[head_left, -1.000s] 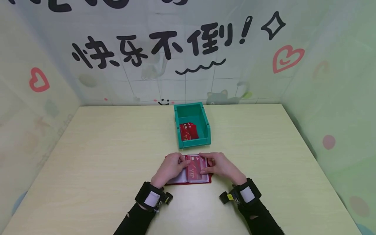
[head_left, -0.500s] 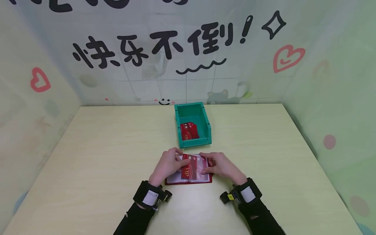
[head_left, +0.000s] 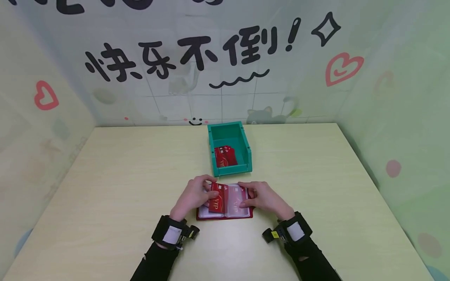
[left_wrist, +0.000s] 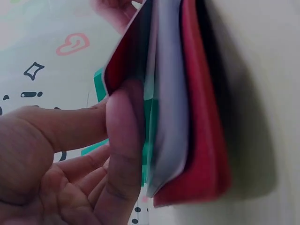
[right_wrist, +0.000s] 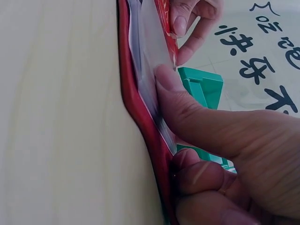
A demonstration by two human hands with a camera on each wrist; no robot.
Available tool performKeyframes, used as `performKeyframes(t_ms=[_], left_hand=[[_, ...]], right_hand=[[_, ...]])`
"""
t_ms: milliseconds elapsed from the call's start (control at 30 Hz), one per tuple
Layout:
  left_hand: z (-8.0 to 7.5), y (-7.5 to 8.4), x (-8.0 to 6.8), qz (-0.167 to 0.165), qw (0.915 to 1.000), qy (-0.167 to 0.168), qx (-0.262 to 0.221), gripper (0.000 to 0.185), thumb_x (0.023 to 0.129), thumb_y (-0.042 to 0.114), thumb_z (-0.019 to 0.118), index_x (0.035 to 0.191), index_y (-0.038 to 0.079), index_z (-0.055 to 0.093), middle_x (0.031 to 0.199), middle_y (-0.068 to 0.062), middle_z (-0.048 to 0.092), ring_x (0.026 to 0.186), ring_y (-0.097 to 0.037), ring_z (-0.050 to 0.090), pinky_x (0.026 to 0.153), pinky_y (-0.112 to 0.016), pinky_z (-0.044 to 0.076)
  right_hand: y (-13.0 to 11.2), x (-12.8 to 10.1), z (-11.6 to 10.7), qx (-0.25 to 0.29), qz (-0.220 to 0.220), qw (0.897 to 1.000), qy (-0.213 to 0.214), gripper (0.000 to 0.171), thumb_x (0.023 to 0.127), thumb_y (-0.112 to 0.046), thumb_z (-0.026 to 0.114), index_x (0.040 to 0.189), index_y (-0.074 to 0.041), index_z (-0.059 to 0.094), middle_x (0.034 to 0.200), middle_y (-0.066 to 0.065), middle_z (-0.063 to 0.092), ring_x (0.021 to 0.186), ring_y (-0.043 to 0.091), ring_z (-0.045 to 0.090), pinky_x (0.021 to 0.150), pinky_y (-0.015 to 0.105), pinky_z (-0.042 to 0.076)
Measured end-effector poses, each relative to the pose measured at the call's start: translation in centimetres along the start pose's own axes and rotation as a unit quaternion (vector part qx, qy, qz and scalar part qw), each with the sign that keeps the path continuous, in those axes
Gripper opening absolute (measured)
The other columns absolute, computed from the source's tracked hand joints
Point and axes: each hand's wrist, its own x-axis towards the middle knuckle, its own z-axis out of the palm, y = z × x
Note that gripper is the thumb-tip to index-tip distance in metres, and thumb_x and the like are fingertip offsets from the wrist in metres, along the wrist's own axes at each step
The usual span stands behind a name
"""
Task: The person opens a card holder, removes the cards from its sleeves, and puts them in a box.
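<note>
An open card holder (head_left: 236, 205) with a red cover and clear plastic sleeves lies on the table. My left hand (head_left: 191, 196) pinches a red VIP card (head_left: 216, 199) between thumb and fingers, over the holder's left half. In the left wrist view, the card (left_wrist: 123, 68) stands tilted above the sleeves, its lower part partly hidden by the fingers. My right hand (head_left: 267, 198) grips the holder's right side. Its thumb rests on the clear sleeve (right_wrist: 149, 61), while the curled fingers are at the red cover (right_wrist: 140, 112) in the right wrist view.
A green open bin (head_left: 230, 169) stands just behind the holder, with several red cards (head_left: 225, 157) in its front left part. Pale table (head_left: 140, 168) stretches out on both sides. A printed backdrop (head_left: 221, 105) rises along the table's back edge, with side panels left and right.
My left hand has moved left with the VIP card, from the right sleeve to over the holder's left half. The right hand has stayed at the holder's right side.
</note>
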Motion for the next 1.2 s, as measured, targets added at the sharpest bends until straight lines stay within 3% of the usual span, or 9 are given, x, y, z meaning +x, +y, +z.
performKeyframes(t_ms=[200,333,567,733,833,933,1033,1133,1200], left_hand=[[-1.1,0.1,0.0,-0.014,0.9996,-0.019,0.018,0.042,0.092,0.012,0.072,0.132,0.005,0.060,0.096,-0.012,0.060,0.075,-0.019,0.062,0.061,-0.026,0.056],[-2.6,0.9,0.2,-0.009,0.9993,-0.021,0.031,0.039,0.092,0.009,0.072,0.129,0.003,0.060,0.097,-0.014,0.059,0.073,-0.020,0.062,0.059,-0.026,0.055],[-4.9,4.4,1.6,0.062,0.9975,-0.029,0.016,0.042,0.093,0.010,0.071,0.131,0.001,0.056,0.102,-0.020,0.064,0.072,-0.020,0.068,0.067,-0.035,0.061],[-4.9,7.5,4.5,0.110,0.9924,0.033,0.044,0.046,0.096,0.011,0.067,0.139,0.006,0.051,0.107,-0.020,0.066,0.074,-0.025,0.068,0.066,-0.028,0.056],[-4.5,8.5,6.5,0.127,0.9824,0.072,0.116,0.045,0.099,0.012,0.061,0.143,0.010,0.050,0.118,-0.019,0.067,0.083,-0.027,0.063,0.066,-0.028,0.051],[-3.8,8.9,8.2,0.137,0.9683,0.090,0.188,0.042,0.101,0.011,0.057,0.142,0.009,0.052,0.120,-0.017,0.070,0.084,-0.029,0.064,0.069,-0.034,0.054],[-3.0,8.8,9.5,0.137,0.9501,0.097,0.263,0.040,0.099,0.010,0.058,0.139,0.007,0.055,0.113,-0.015,0.073,0.092,-0.030,0.069,0.091,-0.043,0.055],[-2.2,8.4,10.4,0.131,0.9319,0.092,0.326,0.036,0.096,0.010,0.062,0.132,0.006,0.060,0.104,-0.013,0.075,0.106,-0.031,0.068,0.116,-0.053,0.035],[-1.7,8.2,10.8,0.122,0.9227,0.088,0.355,0.031,0.095,0.013,0.066,0.125,0.007,0.064,0.101,-0.013,0.075,0.114,-0.032,0.064,0.123,-0.059,0.019]], right_hand=[[0.1,0.0,0.2,0.011,-0.004,1.000,-0.002,0.069,0.085,-0.019,0.081,0.146,-0.007,0.051,0.095,0.005,0.058,0.092,0.017,0.050,0.060,0.020,0.043],[0.2,0.0,0.2,0.010,-0.003,1.000,-0.002,0.070,0.084,-0.019,0.081,0.146,-0.007,0.051,0.089,0.005,0.054,0.088,0.016,0.049,0.058,0.020,0.040],[0.3,0.2,0.1,0.001,-0.014,1.000,0.001,0.069,0.084,-0.023,0.082,0.145,-0.009,0.054,0.082,0.004,0.049,0.082,0.016,0.049,0.058,0.020,0.038],[0.2,0.2,-0.1,0.000,-0.021,1.000,0.004,0.068,0.084,-0.023,0.082,0.144,-0.007,0.054,0.082,0.005,0.049,0.081,0.015,0.048,0.058,0.019,0.037],[0.2,0.3,-0.1,0.000,-0.027,1.000,0.005,0.068,0.084,-0.023,0.082,0.143,-0.006,0.055,0.082,0.006,0.049,0.081,0.016,0.048,0.058,0.019,0.036],[0.3,0.3,0.1,-0.001,-0.027,1.000,0.005,0.068,0.083,-0.023,0.083,0.143,-0.006,0.055,0.082,0.006,0.049,0.081,0.016,0.048,0.058,0.020,0.035],[0.3,0.3,0.1,0.001,-0.022,1.000,0.006,0.068,0.083,-0.023,0.083,0.143,-0.006,0.055,0.087,0.005,0.051,0.085,0.016,0.048,0.059,0.020,0.037],[0.4,0.2,0.1,0.003,-0.018,1.000,0.008,0.068,0.083,-0.022,0.083,0.143,-0.007,0.055,0.087,0.004,0.051,0.085,0.016,0.048,0.058,0.020,0.037],[0.4,0.2,0.0,0.001,-0.020,1.000,0.009,0.068,0.083,-0.022,0.083,0.143,-0.006,0.056,0.083,0.004,0.049,0.082,0.016,0.048,0.057,0.020,0.036]])
